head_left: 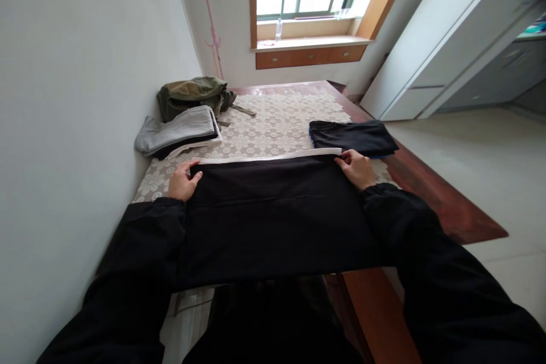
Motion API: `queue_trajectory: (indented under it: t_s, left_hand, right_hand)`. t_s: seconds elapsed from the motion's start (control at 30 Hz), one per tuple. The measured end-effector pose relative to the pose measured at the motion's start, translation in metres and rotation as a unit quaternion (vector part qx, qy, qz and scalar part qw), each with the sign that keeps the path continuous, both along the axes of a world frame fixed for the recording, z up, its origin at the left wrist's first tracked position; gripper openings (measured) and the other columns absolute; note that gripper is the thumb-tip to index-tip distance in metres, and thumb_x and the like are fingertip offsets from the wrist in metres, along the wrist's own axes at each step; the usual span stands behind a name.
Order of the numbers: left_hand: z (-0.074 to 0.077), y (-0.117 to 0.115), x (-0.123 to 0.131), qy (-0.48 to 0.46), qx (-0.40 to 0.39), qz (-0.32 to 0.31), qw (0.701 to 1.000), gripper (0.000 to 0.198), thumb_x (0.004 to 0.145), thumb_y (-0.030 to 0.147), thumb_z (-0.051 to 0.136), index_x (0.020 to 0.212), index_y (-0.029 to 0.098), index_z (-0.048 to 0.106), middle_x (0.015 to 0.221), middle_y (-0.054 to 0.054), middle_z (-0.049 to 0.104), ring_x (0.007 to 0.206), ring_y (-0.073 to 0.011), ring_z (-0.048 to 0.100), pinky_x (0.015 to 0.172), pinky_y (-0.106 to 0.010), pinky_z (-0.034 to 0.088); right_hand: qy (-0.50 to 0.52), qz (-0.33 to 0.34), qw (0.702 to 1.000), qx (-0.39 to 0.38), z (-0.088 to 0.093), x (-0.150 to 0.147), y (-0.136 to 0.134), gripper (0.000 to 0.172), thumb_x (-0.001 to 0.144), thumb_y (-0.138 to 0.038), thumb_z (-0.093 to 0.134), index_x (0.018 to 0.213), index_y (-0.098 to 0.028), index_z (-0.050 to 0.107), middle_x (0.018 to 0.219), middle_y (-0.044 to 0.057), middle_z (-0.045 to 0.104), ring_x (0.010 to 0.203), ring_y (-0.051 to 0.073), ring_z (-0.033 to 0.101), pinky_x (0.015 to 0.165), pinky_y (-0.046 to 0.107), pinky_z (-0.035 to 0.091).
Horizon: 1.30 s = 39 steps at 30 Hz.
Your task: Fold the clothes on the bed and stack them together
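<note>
A black garment (273, 210) with a white band along its far edge lies spread flat on the table's lace cloth (277, 125), its near edge hanging over the table front. My left hand (182, 181) pinches its far left corner. My right hand (356, 168) grips its far right corner by the white band. Both of my sleeves are black.
A folded black garment (353, 136) lies just beyond my right hand. At the far left sit a folded grey and black pile (181, 132) and an olive garment (191, 95) against the wall. The wooden table edge (439, 199) runs along the right; a white cabinet (435, 51) stands beyond.
</note>
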<state>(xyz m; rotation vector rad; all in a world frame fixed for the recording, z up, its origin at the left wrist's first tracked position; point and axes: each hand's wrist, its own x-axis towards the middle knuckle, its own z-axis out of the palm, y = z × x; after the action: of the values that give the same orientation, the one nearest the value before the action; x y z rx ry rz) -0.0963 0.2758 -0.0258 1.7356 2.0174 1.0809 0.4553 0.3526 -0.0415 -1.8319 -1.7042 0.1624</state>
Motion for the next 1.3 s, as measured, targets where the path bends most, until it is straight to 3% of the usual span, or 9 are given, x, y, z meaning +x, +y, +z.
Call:
queue_trajectory:
  t_s: [0.17,0.23,0.33,0.47,0.57,0.7,0.83,1.03,1.3]
  left_hand:
    - [0.012,-0.033,-0.013,-0.111,-0.091,0.013,0.99,0.079,0.078,0.042,0.079,0.149,0.021,0.052,0.156,-0.019,0.052,0.076,-0.0147,0.07,0.066,-0.026,0.057]
    - [0.021,-0.067,-0.017,-0.165,-0.129,-0.016,0.978,0.089,0.073,0.045,0.083,0.152,0.024,0.048,0.163,-0.02,0.044,0.075,-0.0142,0.07,0.055,-0.022,0.054]
    - [0.035,-0.13,-0.015,-0.257,-0.155,-0.022,0.954,0.096,0.063,0.049,0.089,0.149,0.028,0.051,0.161,-0.018,0.048,0.075,-0.018,0.07,0.046,-0.023,0.054]
    - [0.04,-0.2,-0.002,-0.277,-0.191,0.024,0.941,0.088,0.059,0.055,0.09,0.138,0.029,0.06,0.141,-0.014,0.065,0.057,-0.0137,0.061,0.038,-0.026,0.05]
    - [0.03,-0.228,0.004,-0.247,-0.217,0.056,0.943,0.084,0.058,0.065,0.088,0.128,0.025,0.064,0.106,-0.008,0.074,0.048,-0.0107,0.053,0.036,-0.023,0.042]
    - [0.017,-0.243,0.004,-0.249,-0.209,0.054,0.944,0.083,0.059,0.072,0.085,0.122,0.022,0.063,0.075,0.0,0.067,0.052,-0.013,0.054,0.043,-0.021,0.04]
    - [0.014,-0.251,0.011,-0.278,-0.238,0.025,0.93,0.09,0.063,0.075,0.082,0.135,0.026,0.057,0.073,0.003,0.062,0.04,-0.0092,0.041,0.039,-0.023,0.033]
    - [0.015,-0.259,0.03,-0.27,-0.158,0.069,0.947,0.082,0.064,0.071,0.082,0.126,0.026,0.055,0.065,0.007,0.058,0.038,-0.011,0.043,0.038,-0.024,0.033]
    - [0.005,-0.276,0.041,-0.262,-0.075,0.149,0.95,0.064,0.069,0.067,0.08,0.105,0.026,0.047,0.066,0.005,0.064,0.044,-0.0153,0.056,0.042,-0.026,0.044]
  right_hand:
    - [0.056,-0.003,0.997,-0.05,0.013,0.022,-0.037,0.035,0.079,-0.057,0.07,0.09,-0.024,0.066,0.078,0.006,0.073,0.073,0.025,0.067,0.071,0.037,0.053]
    - [0.071,-0.001,0.996,-0.058,0.015,0.038,-0.074,0.04,0.08,-0.063,0.068,0.09,-0.024,0.067,0.083,0.007,0.074,0.072,0.024,0.067,0.068,0.036,0.053]
    - [0.08,-0.007,0.994,-0.077,0.012,0.06,-0.147,0.045,0.082,-0.069,0.067,0.093,-0.026,0.07,0.089,0.007,0.077,0.076,0.026,0.069,0.069,0.037,0.053]
    - [0.081,-0.081,0.989,-0.089,-0.001,0.068,-0.234,0.049,0.084,-0.074,0.064,0.091,-0.027,0.071,0.079,0.006,0.073,0.069,0.026,0.066,0.067,0.039,0.051]
    - [0.135,-0.075,0.982,-0.11,-0.012,0.057,-0.269,0.05,0.083,-0.075,0.065,0.089,-0.026,0.07,0.074,0.005,0.071,0.066,0.024,0.063,0.063,0.037,0.049]
    - [0.26,-0.045,0.957,-0.12,-0.021,0.04,-0.281,0.052,0.074,-0.074,0.077,0.089,-0.024,0.068,0.06,-0.001,0.062,0.052,0.017,0.052,0.048,0.03,0.039]
    - [0.372,-0.008,0.914,-0.162,-0.02,0.033,-0.28,0.058,0.071,-0.077,0.078,0.088,-0.023,0.064,0.047,-0.005,0.052,0.039,0.013,0.042,0.038,0.026,0.028]
    - [0.4,0.002,0.901,-0.167,-0.011,0.035,-0.268,0.059,0.069,-0.079,0.078,0.079,-0.025,0.057,0.062,0.005,0.072,0.048,0.022,0.065,0.039,0.03,0.044]
    - [0.436,-0.041,0.888,-0.139,-0.02,0.045,-0.258,0.046,0.072,-0.068,0.081,0.079,-0.028,0.059,0.06,0.003,0.072,0.054,0.029,0.07,0.045,0.037,0.052]
